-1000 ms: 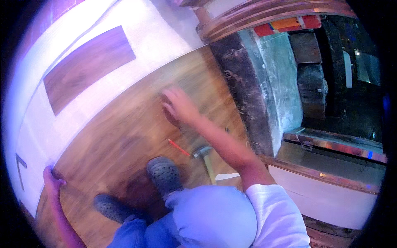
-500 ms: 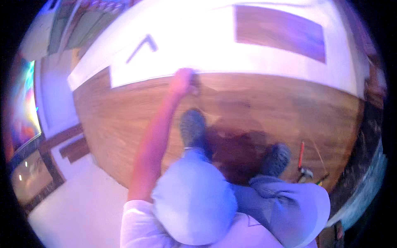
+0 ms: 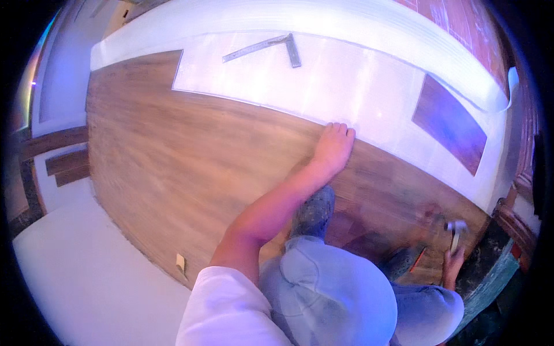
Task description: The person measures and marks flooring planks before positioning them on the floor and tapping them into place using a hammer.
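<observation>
My left hand (image 3: pixel 336 145) rests with its fingers bent together at the far edge of the wood-look plank floor (image 3: pixel 202 150). What lies beneath those fingers, if anything, is hidden. At the lower right, my right hand (image 3: pixel 453 266) is closed round the handle of a hammer (image 3: pixel 456 226), whose metal head is raised above the planks. A thin red pencil-like stick (image 3: pixel 418 260) lies on the floor to the left of that hand.
White underlay (image 3: pixel 231 83) spreads past the plank edge, with a metal carpenter's square (image 3: pixel 293 52) and a loose plank (image 3: pixel 453 124) on it. A small beige piece (image 3: pixel 180 263) lies near the left edge. My shoe (image 3: pixel 314 213) stands on the planks.
My right hand has come into view holding the hammer, which lay on the floor before. My view has turned left; my left hand stays at the plank edge.
</observation>
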Demonstrator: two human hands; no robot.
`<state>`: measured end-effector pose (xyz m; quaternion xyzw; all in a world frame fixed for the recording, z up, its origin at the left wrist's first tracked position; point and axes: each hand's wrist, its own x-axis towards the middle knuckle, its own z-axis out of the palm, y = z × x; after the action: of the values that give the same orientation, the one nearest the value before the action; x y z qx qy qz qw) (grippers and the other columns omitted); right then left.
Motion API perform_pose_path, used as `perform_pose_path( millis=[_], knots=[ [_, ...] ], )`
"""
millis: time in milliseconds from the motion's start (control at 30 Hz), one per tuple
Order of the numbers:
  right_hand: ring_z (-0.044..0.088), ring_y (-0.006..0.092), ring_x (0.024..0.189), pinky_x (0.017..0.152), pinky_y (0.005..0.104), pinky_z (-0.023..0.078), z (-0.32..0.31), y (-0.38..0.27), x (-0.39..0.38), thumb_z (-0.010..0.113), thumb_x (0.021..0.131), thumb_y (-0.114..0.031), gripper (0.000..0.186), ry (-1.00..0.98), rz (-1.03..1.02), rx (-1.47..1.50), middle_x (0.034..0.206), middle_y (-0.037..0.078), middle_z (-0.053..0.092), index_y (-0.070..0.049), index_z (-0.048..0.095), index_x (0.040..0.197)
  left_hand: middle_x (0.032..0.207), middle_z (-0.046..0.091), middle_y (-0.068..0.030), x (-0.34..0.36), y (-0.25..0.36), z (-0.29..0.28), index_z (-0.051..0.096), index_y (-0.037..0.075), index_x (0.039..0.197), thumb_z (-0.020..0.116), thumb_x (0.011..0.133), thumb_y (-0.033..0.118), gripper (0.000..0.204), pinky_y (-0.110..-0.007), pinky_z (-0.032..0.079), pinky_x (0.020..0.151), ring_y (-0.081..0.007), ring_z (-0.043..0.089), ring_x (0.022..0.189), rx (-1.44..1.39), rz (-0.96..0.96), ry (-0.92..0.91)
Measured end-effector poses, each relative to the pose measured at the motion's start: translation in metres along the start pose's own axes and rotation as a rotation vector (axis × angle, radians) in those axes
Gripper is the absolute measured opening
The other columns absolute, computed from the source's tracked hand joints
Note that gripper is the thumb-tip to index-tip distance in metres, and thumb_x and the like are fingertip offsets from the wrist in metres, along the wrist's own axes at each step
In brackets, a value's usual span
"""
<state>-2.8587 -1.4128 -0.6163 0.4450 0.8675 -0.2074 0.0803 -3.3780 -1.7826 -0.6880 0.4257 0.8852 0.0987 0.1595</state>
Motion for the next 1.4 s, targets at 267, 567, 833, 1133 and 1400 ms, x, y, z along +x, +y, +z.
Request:
perform_pose_path(
  millis=[267, 567, 833, 1133, 1400],
  knots=[
    [0.064, 0.048, 0.092, 0.083, 0.0558, 0.049, -0.018, -0.351, 0.23, 0.07, 0.082, -0.02, 0.044, -0.333, -0.58, -0.538, 0.097, 0.029, 0.066, -0.002, 0.055, 0.119, 0.104, 0.059, -0.0148, 0.01, -0.006, 0.019, 0.06, 0.001, 0.109, 0.061, 0.081, 0.01, 0.029, -0.044, 0.042, 0.104, -0.0308, 0.056, 0.106, 0.027, 0.113, 0.227],
    [0.067, 0.0455, 0.092, 0.083, 0.0524, 0.052, 0.122, -0.589, 0.232, 0.068, 0.086, -0.022, 0.031, -0.531, -0.872, -0.405, 0.094, 0.028, 0.068, 0.0, 0.06, 0.105, 0.106, 0.059, -0.0139, 0.002, -0.009, 0.02, 0.062, 0.002, 0.107, 0.06, 0.082, 0.011, 0.027, -0.045, 0.039, 0.109, -0.0301, 0.056, 0.108, -0.121, 0.046, 0.223],
    [0.067, 0.045, 0.094, 0.087, 0.0514, 0.054, 0.176, -0.631, 0.218, 0.068, 0.084, -0.022, 0.037, -0.567, -0.991, -0.362, 0.095, 0.028, 0.069, 0.001, 0.062, 0.112, 0.107, 0.06, -0.0124, 0.008, -0.008, 0.041, 0.063, 0.004, 0.109, 0.056, 0.085, 0.014, 0.027, -0.043, 0.039, 0.109, -0.0292, 0.056, 0.11, -0.123, -0.001, 0.256],
    [0.068, 0.0433, 0.093, 0.084, 0.0519, 0.053, 0.161, -0.603, 0.222, 0.067, 0.087, -0.028, 0.039, -0.467, -0.82, -0.402, 0.095, 0.026, 0.07, -0.001, 0.062, 0.114, 0.103, 0.06, -0.015, 0.009, -0.015, 0.032, 0.064, 0.002, 0.102, 0.057, 0.084, 0.012, 0.022, -0.044, 0.043, 0.104, -0.0316, 0.057, 0.108, -0.273, 0.05, 0.308],
    [0.061, 0.0381, 0.101, 0.09, 0.0469, 0.05, 0.161, -0.509, 0.22, 0.067, 0.09, -0.015, 0.026, 0.037, -0.905, -0.14, 0.107, 0.02, 0.064, -0.003, 0.063, 0.112, 0.11, 0.057, -0.0157, 0.012, -0.039, 0.006, 0.066, -0.001, 0.099, 0.068, 0.08, 0.012, 0.023, -0.043, 0.048, 0.096, -0.0344, 0.055, 0.108, -0.368, 0.153, 0.183]
  ],
)
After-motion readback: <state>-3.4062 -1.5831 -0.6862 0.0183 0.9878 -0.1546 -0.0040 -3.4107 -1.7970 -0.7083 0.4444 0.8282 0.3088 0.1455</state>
